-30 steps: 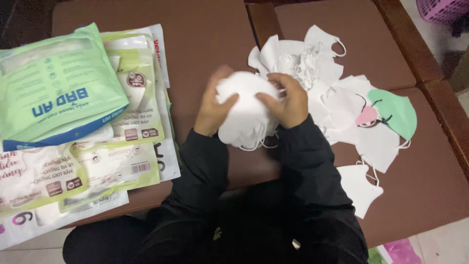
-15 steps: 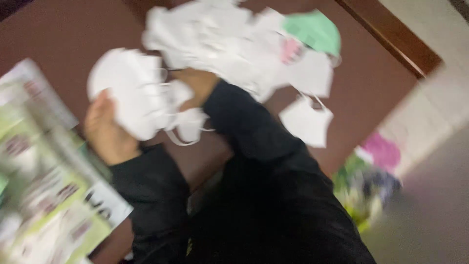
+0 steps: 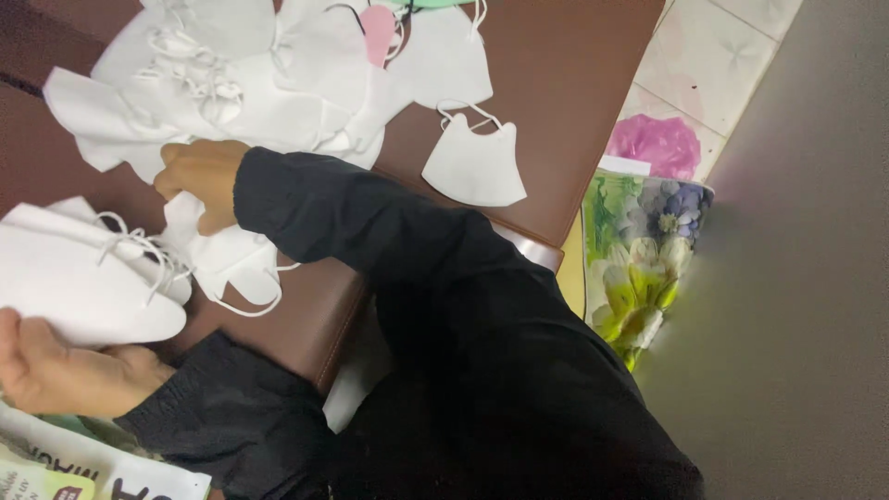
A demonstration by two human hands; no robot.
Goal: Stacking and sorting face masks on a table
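Observation:
My left hand (image 3: pixel 65 370) holds a stack of white face masks (image 3: pixel 79 278) at the lower left, ear loops trailing on top. My right hand (image 3: pixel 199 176) rests on another white mask (image 3: pixel 227 259) that lies on the brown table top (image 3: pixel 556 111), its fingers closed on the fabric. Beyond my right hand spreads a loose pile of white masks (image 3: pixel 231 83), with a pink mask (image 3: pixel 378 28) among them. A single white mask (image 3: pixel 474 162) lies apart to the right of the pile. Both arms wear black sleeves.
Printed mask packets (image 3: pixel 83 468) show at the lower left edge. A flower-patterned bag (image 3: pixel 644 250) and a pink plastic bag (image 3: pixel 653 143) sit on the tiled floor right of the table edge. A grey wall fills the right side.
The camera has swung right and tilted. My hands have drawn apart: the left carries the mask stack left, while the right has moved onto a mask beside the pile.

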